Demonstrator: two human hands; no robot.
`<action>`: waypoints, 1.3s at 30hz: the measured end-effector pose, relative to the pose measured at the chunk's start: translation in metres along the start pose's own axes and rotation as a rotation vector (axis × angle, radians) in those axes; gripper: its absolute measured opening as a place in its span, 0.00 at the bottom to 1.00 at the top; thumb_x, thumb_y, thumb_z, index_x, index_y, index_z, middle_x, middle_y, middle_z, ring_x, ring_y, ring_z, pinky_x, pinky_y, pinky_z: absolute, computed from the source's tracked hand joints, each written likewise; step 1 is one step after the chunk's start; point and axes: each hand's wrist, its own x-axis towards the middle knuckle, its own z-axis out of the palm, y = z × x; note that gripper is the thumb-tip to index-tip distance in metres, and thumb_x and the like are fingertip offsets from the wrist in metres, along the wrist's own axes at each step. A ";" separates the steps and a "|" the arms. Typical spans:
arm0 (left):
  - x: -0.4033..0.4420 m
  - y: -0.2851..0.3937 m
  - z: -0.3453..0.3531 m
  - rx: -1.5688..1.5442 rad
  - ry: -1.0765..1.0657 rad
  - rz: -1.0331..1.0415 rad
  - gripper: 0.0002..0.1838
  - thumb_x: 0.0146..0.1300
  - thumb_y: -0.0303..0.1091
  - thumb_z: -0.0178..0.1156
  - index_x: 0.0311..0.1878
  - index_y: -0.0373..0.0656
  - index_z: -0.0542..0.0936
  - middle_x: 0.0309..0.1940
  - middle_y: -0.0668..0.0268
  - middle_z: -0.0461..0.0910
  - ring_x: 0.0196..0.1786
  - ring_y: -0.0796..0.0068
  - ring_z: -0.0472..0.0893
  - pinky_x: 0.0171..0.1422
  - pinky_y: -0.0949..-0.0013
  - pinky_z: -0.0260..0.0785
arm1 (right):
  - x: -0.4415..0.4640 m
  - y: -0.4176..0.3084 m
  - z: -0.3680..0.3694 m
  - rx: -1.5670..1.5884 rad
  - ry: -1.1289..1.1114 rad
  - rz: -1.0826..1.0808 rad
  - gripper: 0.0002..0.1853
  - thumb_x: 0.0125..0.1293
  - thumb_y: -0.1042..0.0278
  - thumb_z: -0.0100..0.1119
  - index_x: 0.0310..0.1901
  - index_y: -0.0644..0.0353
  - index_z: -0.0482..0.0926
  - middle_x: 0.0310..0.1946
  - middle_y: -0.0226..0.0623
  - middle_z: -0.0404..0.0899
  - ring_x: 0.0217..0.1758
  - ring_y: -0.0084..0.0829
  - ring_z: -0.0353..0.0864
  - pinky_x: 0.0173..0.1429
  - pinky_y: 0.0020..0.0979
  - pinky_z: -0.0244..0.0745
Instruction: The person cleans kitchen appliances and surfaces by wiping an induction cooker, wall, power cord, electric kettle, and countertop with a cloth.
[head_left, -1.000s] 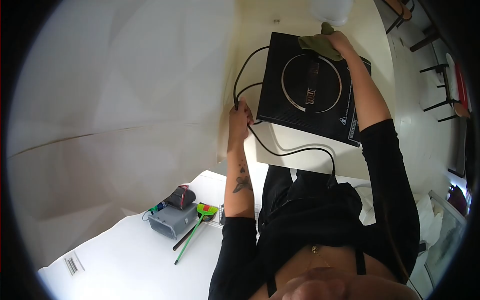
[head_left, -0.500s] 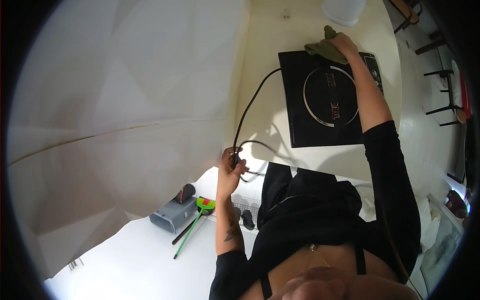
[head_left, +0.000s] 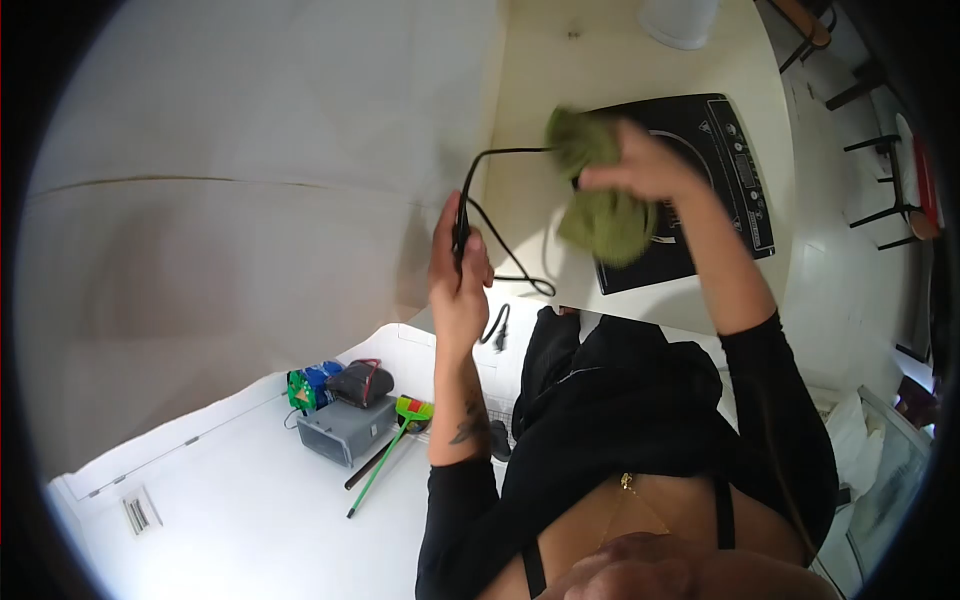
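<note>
1. Left hand: raised at the table's left side, forearm near vertical in view, fingers pointing up; grip closed around a black cord.
2. Right hand: forearm slants up and leftward across the cooktop, thumb toward the left; holds a bunched green cloth. Hand and cloth blurred.
3. Cloth: over the left part of the black cooktop, hiding that edge; whether it touches the surface, cannot tell.
4. Cord: runs from the left hand to behind the cloth; a loop hangs near the table edge, plug dangling lower.
5. Cooktop: flat on the pale table, control strip on its right side. Warning triangles visible; strip labels too small to read; central lettering mostly covered, illegible.
6. White container: far end of table, cut by the frame.
</note>
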 end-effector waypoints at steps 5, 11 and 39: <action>0.044 0.018 0.018 -0.489 0.042 -0.044 0.25 0.71 0.32 0.48 0.69 0.38 0.59 0.28 0.73 0.65 0.22 0.87 0.59 0.23 0.80 0.53 | -0.042 0.003 0.062 0.304 -0.140 0.229 0.18 0.53 0.71 0.65 0.45 0.67 0.76 0.37 0.36 0.80 0.41 0.27 0.78 0.50 0.30 0.73; 0.071 0.025 0.011 -0.680 0.065 -0.065 0.21 0.71 0.33 0.47 0.64 0.37 0.66 0.29 0.73 0.64 0.24 0.85 0.56 0.22 0.82 0.48 | -0.134 0.009 0.076 0.579 0.487 0.099 0.14 0.54 0.74 0.63 0.43 0.66 0.76 0.34 0.34 0.79 0.38 0.24 0.77 0.45 0.28 0.73; 0.031 -0.041 -0.002 -0.584 0.001 -0.228 0.12 0.72 0.41 0.49 0.47 0.43 0.71 0.20 0.76 0.59 0.19 0.88 0.55 0.19 0.80 0.44 | -0.121 -0.057 -0.009 0.344 0.369 -0.230 0.11 0.62 0.72 0.58 0.46 0.59 0.72 0.34 0.36 0.79 0.38 0.27 0.77 0.47 0.28 0.71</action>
